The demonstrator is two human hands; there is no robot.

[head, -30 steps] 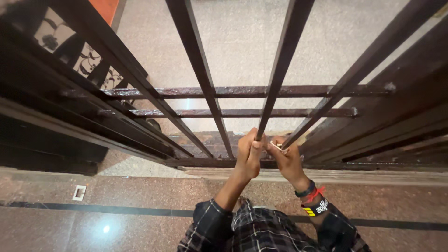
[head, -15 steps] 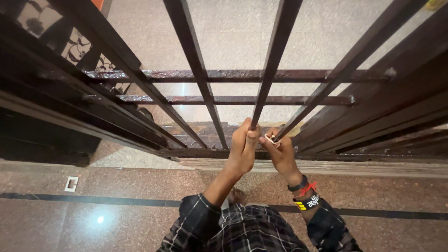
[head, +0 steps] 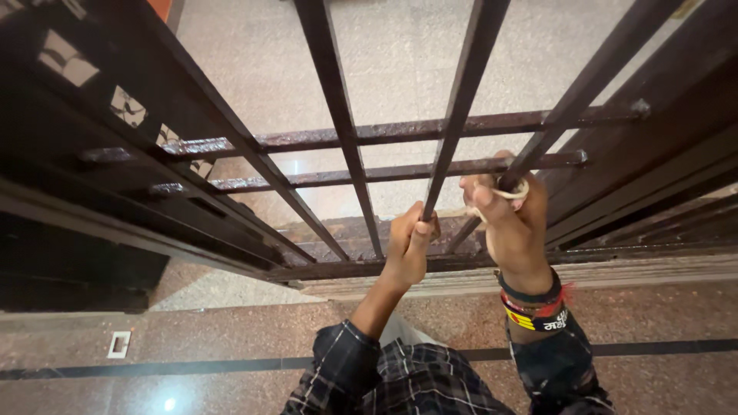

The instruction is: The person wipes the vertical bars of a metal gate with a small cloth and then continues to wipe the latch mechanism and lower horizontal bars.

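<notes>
A dark brown metal gate (head: 338, 138) with upright bars and two rusty cross rails stands in front of me. My left hand (head: 409, 244) grips the lower part of one upright bar (head: 453, 131). My right hand (head: 511, 223) is raised higher, pressing a small pale scrap, like sandpaper or cloth (head: 513, 192), against the neighbouring slanted bar (head: 561, 107) near the lower cross rail (head: 384, 174). Coloured bands sit on my right wrist. Both sleeves are dark plaid.
Polished speckled stone floor (head: 192, 338) with a dark inlaid stripe lies below me. A stone threshold (head: 430, 284) runs under the gate. A small white square piece (head: 118, 343) lies on the floor at the left. A dark frame stands at the left.
My right hand has moved up the slanted bar with the pale scrap, from beside my left hand to the lower cross rail. My left hand keeps its grip.
</notes>
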